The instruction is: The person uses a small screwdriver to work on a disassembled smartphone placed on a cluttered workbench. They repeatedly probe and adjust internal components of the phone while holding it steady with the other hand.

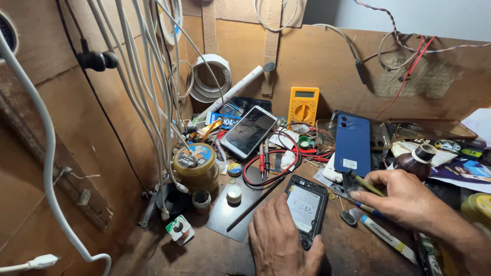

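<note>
Nearest the camera, the left hand [279,240] lies flat, its grip closed on the lower edge of an opened phone [306,208] on the wooden counter [215,255]. Just right of it, the right hand [409,197] has its grip pinched shut on a thin green tool [367,185]. Beyond both hands stand a blue phone [353,144], a white phone [249,131] and, farthest, a yellow meter [303,105].

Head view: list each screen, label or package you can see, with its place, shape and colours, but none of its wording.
Multimeter: against the back board, yellow, small grey screen.
White phone: leaning mid-bench, dark blank screen.
Blue phone: right of centre, back up, small white sticker.
Opened phone: under the left hand, pale rectangular battery label.
Round tin: left, gold with blue label.
</note>
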